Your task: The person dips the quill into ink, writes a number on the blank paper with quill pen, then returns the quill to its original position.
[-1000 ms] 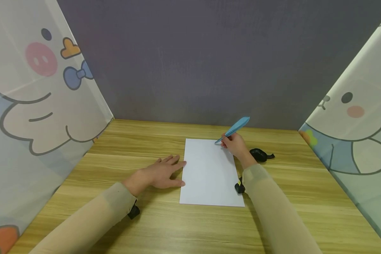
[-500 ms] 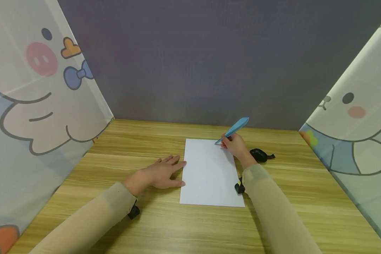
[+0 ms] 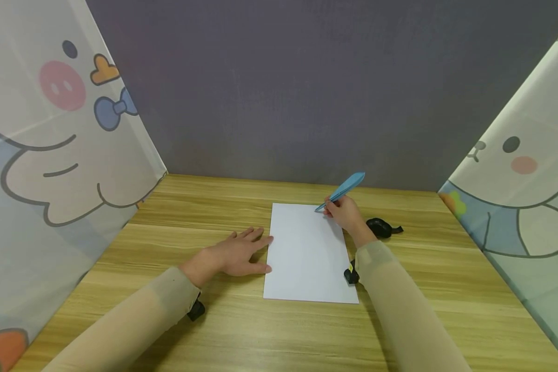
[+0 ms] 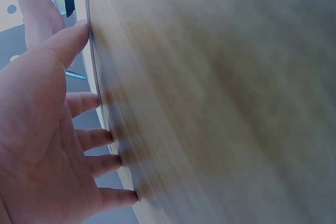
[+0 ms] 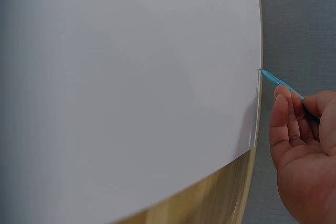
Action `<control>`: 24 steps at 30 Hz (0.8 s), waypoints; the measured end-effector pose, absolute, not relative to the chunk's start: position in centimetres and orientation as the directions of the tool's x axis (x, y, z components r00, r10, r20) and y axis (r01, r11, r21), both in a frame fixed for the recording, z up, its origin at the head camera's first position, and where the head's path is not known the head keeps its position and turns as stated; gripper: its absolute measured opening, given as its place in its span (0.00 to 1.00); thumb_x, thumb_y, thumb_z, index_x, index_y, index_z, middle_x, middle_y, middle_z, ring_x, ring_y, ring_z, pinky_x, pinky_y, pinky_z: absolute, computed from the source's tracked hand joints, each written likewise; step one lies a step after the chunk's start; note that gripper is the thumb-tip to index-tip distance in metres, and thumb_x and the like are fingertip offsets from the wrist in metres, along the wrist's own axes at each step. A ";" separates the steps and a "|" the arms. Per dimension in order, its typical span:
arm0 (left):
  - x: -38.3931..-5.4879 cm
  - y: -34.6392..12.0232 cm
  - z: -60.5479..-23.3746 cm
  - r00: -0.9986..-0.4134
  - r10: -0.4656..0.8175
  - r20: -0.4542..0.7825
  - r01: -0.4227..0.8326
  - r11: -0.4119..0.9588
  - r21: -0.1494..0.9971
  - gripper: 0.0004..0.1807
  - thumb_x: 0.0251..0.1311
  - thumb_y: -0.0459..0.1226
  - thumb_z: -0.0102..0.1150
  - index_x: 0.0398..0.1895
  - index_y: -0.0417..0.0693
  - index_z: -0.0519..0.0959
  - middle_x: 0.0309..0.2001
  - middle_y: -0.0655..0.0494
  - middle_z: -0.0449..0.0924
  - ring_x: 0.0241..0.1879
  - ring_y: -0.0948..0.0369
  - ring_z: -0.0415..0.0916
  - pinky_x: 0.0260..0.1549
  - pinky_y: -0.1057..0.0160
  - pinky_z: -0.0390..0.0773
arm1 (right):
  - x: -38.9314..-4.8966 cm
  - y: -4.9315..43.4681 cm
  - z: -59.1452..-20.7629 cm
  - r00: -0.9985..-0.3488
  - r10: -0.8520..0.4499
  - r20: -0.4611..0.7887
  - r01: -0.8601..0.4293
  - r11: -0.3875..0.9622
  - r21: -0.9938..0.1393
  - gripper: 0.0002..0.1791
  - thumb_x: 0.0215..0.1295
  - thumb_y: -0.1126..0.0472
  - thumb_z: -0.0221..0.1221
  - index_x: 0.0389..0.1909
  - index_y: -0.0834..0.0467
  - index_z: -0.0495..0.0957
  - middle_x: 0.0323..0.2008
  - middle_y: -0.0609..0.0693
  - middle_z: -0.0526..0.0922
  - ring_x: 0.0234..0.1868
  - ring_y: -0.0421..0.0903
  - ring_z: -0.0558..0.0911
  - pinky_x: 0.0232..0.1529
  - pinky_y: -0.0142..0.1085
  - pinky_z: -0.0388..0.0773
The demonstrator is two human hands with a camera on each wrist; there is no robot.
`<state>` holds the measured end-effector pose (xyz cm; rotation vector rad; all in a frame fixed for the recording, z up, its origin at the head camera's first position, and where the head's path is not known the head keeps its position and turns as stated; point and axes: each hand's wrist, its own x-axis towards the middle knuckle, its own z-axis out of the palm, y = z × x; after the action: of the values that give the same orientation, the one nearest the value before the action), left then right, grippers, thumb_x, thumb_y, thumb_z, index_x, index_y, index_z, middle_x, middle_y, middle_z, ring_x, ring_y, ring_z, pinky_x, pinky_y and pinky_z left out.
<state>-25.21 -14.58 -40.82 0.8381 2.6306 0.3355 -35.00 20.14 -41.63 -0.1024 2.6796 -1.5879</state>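
A white sheet of paper lies on the wooden table in front of me. My right hand pinches a blue feather-shaped pen at the sheet's upper right, its tip low and its broad feather end slanting up to the right. In the right wrist view the pen juts from between thumb and fingers, tip at the paper's edge. My left hand lies flat with fingers spread, thumb and index fingertip on the paper's left edge. From the left wrist, the left hand shows straight fingers reaching the tabletop.
A black rounded object with a short narrow end sits on the table just right of my right wrist. A dark grey panel rises behind the table. Cartoon-printed curtains hang on both sides.
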 end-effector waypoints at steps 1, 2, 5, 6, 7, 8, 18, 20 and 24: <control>-25.2 -14.6 -40.8 -0.760 0.594 -0.264 0.509 0.796 0.327 0.48 0.78 0.66 0.55 0.92 0.57 0.53 0.91 0.42 0.42 0.90 0.38 0.41 0.84 0.26 0.46 | -35.0 20.1 -41.6 -0.998 -0.069 0.007 -0.040 0.477 -0.878 0.22 0.90 0.59 0.49 0.72 0.69 0.75 0.57 0.67 0.85 0.58 0.60 0.88 0.63 0.47 0.87; -25.2 -14.6 -40.8 -0.759 0.594 -0.265 0.509 0.796 0.327 0.48 0.78 0.66 0.55 0.92 0.58 0.53 0.91 0.43 0.42 0.90 0.38 0.41 0.84 0.26 0.46 | -34.9 20.1 -41.6 -0.998 -0.069 0.005 -0.038 0.476 -0.879 0.22 0.90 0.59 0.49 0.72 0.69 0.75 0.57 0.68 0.85 0.58 0.60 0.88 0.63 0.47 0.87; -25.2 -14.5 -40.8 -0.759 0.594 -0.266 0.509 0.796 0.326 0.48 0.78 0.66 0.54 0.92 0.58 0.53 0.91 0.43 0.42 0.90 0.38 0.41 0.83 0.26 0.47 | -34.9 20.0 -41.5 -0.998 -0.069 0.004 -0.037 0.479 -0.877 0.22 0.90 0.59 0.49 0.72 0.69 0.75 0.57 0.68 0.85 0.58 0.60 0.88 0.63 0.47 0.87; -25.2 -14.5 -40.8 -0.759 0.594 -0.266 0.509 0.796 0.327 0.48 0.78 0.66 0.54 0.92 0.58 0.53 0.91 0.43 0.42 0.90 0.39 0.41 0.83 0.26 0.47 | -34.9 20.0 -41.5 -0.998 -0.070 0.006 -0.039 0.482 -0.875 0.22 0.90 0.60 0.49 0.71 0.69 0.75 0.57 0.68 0.85 0.58 0.60 0.88 0.63 0.47 0.88; -25.2 -14.5 -40.8 -0.759 0.594 -0.266 0.508 0.797 0.327 0.49 0.78 0.66 0.54 0.92 0.57 0.53 0.91 0.43 0.42 0.90 0.39 0.41 0.83 0.26 0.47 | -34.9 19.9 -41.4 -0.998 -0.070 0.008 -0.041 0.484 -0.874 0.21 0.90 0.60 0.49 0.71 0.69 0.76 0.57 0.68 0.85 0.57 0.60 0.88 0.62 0.47 0.88; -25.2 -14.5 -40.8 -0.760 0.593 -0.266 0.508 0.797 0.326 0.49 0.78 0.66 0.55 0.92 0.58 0.53 0.91 0.43 0.42 0.90 0.39 0.41 0.84 0.26 0.46 | -34.9 19.9 -41.4 -0.998 -0.069 0.011 -0.044 0.487 -0.873 0.21 0.90 0.60 0.49 0.70 0.69 0.76 0.57 0.68 0.85 0.57 0.60 0.88 0.62 0.47 0.88; -25.3 -14.6 -40.8 -0.758 0.594 -0.270 0.508 0.797 0.325 0.48 0.78 0.67 0.54 0.92 0.58 0.52 0.91 0.43 0.41 0.90 0.39 0.40 0.84 0.26 0.46 | -35.1 19.8 -41.6 -0.996 -0.085 0.024 -0.066 0.525 -0.849 0.21 0.90 0.60 0.50 0.69 0.69 0.78 0.55 0.67 0.87 0.55 0.58 0.89 0.60 0.46 0.89; -25.3 -14.6 -40.8 -0.758 0.595 -0.268 0.510 0.796 0.325 0.48 0.78 0.67 0.54 0.92 0.58 0.52 0.91 0.43 0.41 0.90 0.39 0.40 0.84 0.26 0.46 | -35.1 19.8 -41.6 -0.996 -0.087 0.024 -0.066 0.526 -0.848 0.21 0.90 0.59 0.51 0.69 0.69 0.78 0.55 0.67 0.87 0.55 0.59 0.89 0.60 0.46 0.89; -25.3 -14.6 -40.8 -0.758 0.595 -0.267 0.510 0.796 0.326 0.48 0.78 0.66 0.54 0.92 0.59 0.52 0.91 0.43 0.42 0.90 0.39 0.40 0.84 0.26 0.46 | -35.0 19.6 -41.6 -0.995 -0.094 0.026 -0.072 0.524 -0.849 0.21 0.90 0.59 0.51 0.69 0.69 0.78 0.55 0.67 0.87 0.56 0.59 0.89 0.60 0.46 0.89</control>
<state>-25.31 -14.60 -40.80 0.8386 2.6273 0.3320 -34.97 19.64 -41.56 -0.1489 2.7224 -1.5144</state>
